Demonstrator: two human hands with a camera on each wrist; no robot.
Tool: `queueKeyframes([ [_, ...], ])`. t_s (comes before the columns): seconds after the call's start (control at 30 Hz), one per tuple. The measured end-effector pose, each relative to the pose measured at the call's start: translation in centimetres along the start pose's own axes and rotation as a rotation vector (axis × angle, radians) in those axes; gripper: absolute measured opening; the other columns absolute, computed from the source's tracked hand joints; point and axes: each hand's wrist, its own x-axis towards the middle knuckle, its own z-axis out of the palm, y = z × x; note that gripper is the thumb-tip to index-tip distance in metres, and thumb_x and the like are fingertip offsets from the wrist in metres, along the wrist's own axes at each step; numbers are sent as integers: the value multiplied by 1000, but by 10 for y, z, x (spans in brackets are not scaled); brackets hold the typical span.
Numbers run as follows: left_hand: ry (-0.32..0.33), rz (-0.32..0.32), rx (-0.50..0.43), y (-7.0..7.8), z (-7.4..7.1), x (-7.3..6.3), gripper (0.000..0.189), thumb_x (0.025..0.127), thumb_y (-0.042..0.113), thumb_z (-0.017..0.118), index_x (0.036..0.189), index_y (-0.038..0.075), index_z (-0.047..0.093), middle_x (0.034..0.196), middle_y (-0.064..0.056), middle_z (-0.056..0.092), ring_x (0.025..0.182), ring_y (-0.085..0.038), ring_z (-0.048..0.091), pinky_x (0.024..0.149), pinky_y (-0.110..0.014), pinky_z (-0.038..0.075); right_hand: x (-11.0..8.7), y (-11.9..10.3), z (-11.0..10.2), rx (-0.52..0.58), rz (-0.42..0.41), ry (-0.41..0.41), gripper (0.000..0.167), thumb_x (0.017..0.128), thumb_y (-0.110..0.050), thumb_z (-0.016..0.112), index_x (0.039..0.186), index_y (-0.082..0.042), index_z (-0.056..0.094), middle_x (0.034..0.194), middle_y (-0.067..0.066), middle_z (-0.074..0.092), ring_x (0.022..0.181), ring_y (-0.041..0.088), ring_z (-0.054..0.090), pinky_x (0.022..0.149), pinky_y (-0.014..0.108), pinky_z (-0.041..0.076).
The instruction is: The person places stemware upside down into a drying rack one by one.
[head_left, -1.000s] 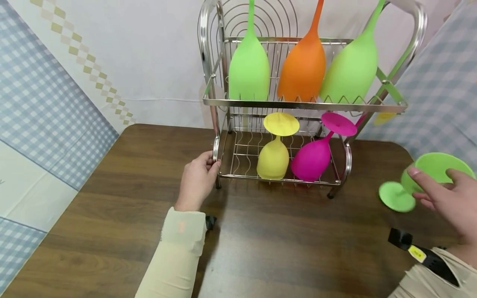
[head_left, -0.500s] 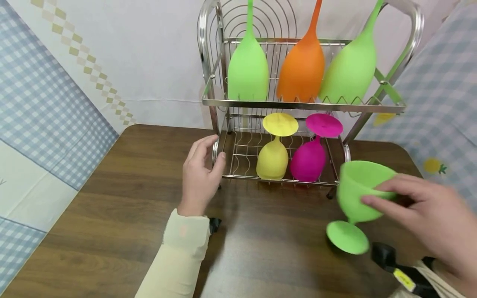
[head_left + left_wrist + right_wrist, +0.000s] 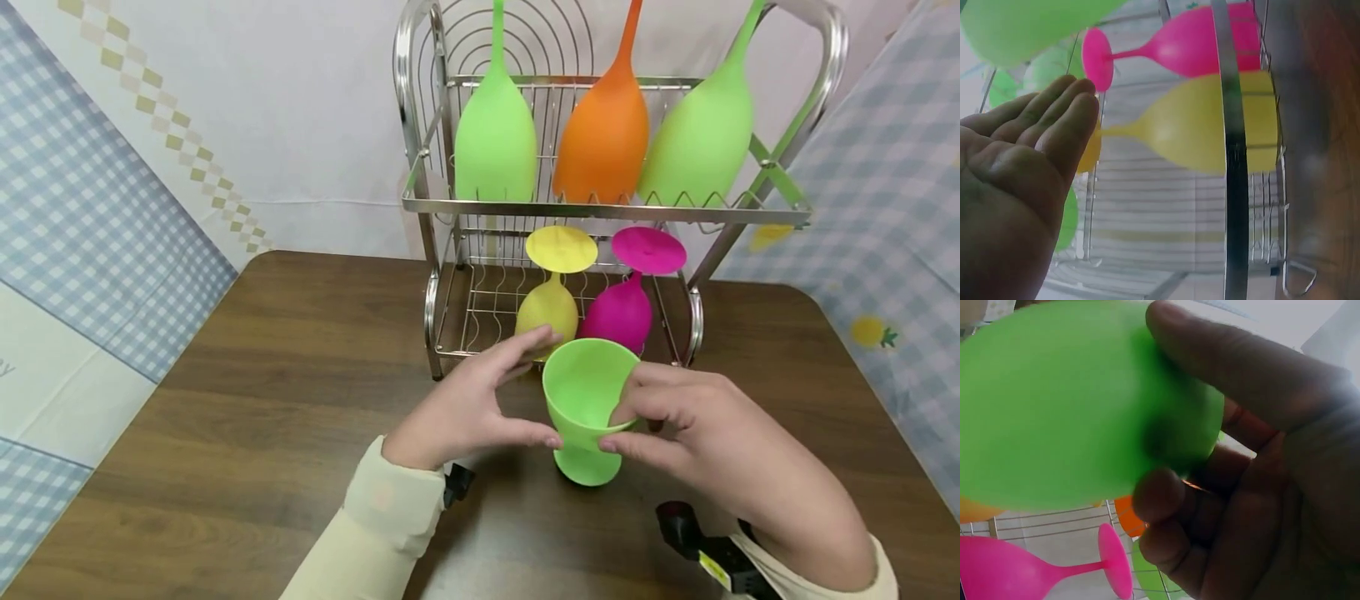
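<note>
A light green plastic goblet (image 3: 581, 392) stands or hangs upright in front of the rack; whether its foot touches the table I cannot tell. My right hand (image 3: 720, 442) pinches its rim, fingertips inside the bowl and thumb outside. In the right wrist view the bowl (image 3: 1066, 406) fills much of the picture, gripped by the right hand (image 3: 1254, 512). On the goblet's left, my left hand (image 3: 472, 408) is spread, thumb tip close to the lower bowl; contact is unclear. The left wrist view shows the left hand (image 3: 1016, 175) with straight fingers, holding nothing.
A two-tier metal rack (image 3: 607, 211) stands on the wooden table (image 3: 300, 400) by the cloth-covered wall. Upside down on its lower tier are a yellow goblet (image 3: 551, 308) and a magenta goblet (image 3: 622, 312). Its upper tier holds two green goblets and an orange goblet (image 3: 603, 142).
My right hand has carried the green goblet leftward to the rack's front. The left hand has let go of the rack's left post and moved right, toward the goblet. The magenta goblet has straightened.
</note>
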Motion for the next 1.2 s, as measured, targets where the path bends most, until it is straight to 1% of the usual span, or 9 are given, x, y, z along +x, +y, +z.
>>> queueKeyframes([
  [0.3,-19,101,11,2,7,1,93,69,20,94,149,15,46,141,6,56,128,-6,52,111,-30,40,2,1,6,40,-90,-8,29,74,-12,88,84,-32,70,86,-20,56,75,1,51,63,10,42],
  [0.43,14,107,-11,2,6,1,86,70,18,94,144,15,49,135,8,59,121,-7,56,107,-29,44,5,-1,7,13,-110,28,12,86,-32,80,92,-28,70,92,-17,59,79,2,55,67,10,43],
  [0.53,38,98,-33,3,4,0,85,70,17,93,143,16,49,134,9,59,118,-8,57,105,-31,47,8,-3,7,6,-114,69,25,94,-46,65,98,-22,71,101,-13,63,85,3,59,71,11,47],
  [0.63,60,90,-64,2,1,0,86,70,16,93,144,16,48,135,8,59,119,-10,57,105,-33,47,9,-6,2,19,-83,130,40,95,-51,61,109,-16,72,113,-6,64,89,4,59,75,13,50],
  [0.73,96,57,-74,2,-1,-1,91,70,16,93,147,18,45,139,8,56,122,-10,55,107,-36,45,7,-7,-3,12,-19,177,52,86,-42,79,125,-11,67,125,0,62,93,4,59,79,12,48],
  [0.9,140,24,-171,2,-6,-4,98,70,9,92,151,22,40,142,8,52,124,-13,54,109,-40,44,5,-4,-6,-65,132,114,87,66,-16,95,143,-16,54,138,0,57,111,11,58,88,13,45],
  [1.03,151,70,-251,3,-8,-5,95,69,3,90,150,19,41,141,8,53,124,-15,53,109,-42,44,10,-1,0,-76,208,33,89,70,-30,93,147,-16,51,141,1,57,124,20,57,96,31,50],
  [1.1,148,93,-269,4,-8,-5,93,69,1,89,148,17,41,140,7,53,124,-16,53,108,-42,45,13,0,5,-67,215,25,88,70,-35,93,145,-15,52,138,0,60,121,20,59,93,41,52],
  [1.2,112,92,-307,5,-8,-5,92,70,-1,88,147,16,41,140,5,53,121,-18,55,104,-41,48,15,1,9,-64,207,38,84,67,-35,94,140,-15,57,131,-3,65,112,17,64,89,43,54],
])
